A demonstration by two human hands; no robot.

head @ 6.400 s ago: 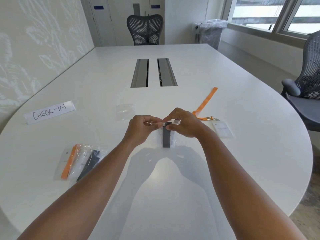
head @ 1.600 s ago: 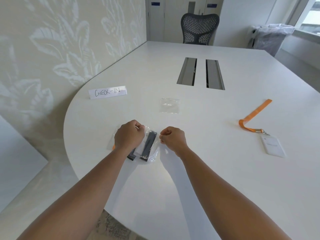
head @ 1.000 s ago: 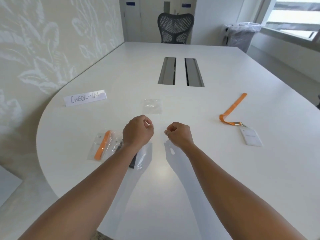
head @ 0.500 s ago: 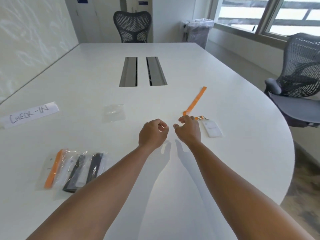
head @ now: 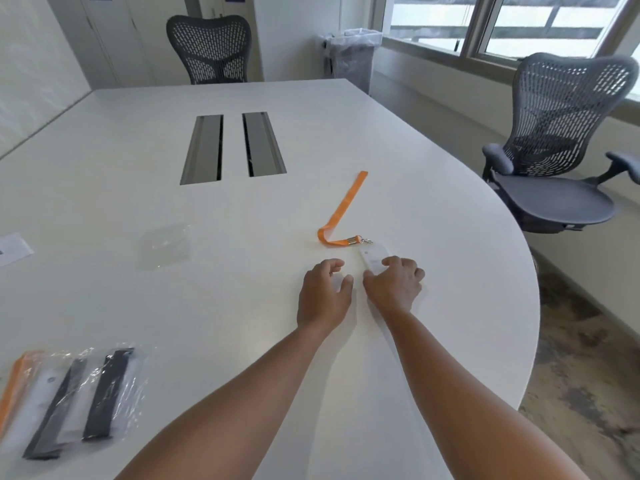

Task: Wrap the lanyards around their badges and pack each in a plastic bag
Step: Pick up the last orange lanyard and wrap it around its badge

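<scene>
the table (head: pixel 173 306) is white and rounded, and fills most of the view. both forearms reach across it from the bottom edge, side by side. the right hand (head: pixel 394 284) lies palm down with its fingers curled over the near end of the badge (head: pixel 372 256), fingertips touching it; whether it grips the badge or only rests on it cannot be told. the left hand (head: pixel 323 292) sits just beside the right, palm down, fingers loosely bent and a little apart, holding nothing. the near half of the badge is hidden under the right hand. the orange lanyard (head: pixel 343 209) is clipped to the badge's far end, folds back near the clip and runs away across the table, unwrapped. an empty bag (head: pixel 166 244) lies flat well to the left, its edges faint. the packed bags (head: pixel 69 396) sit at the lower left, overlapping, with black and orange straps inside; the outermost is cut off by the frame. a paper (head: pixel 12 249) is cut off at the left edge.
</scene>
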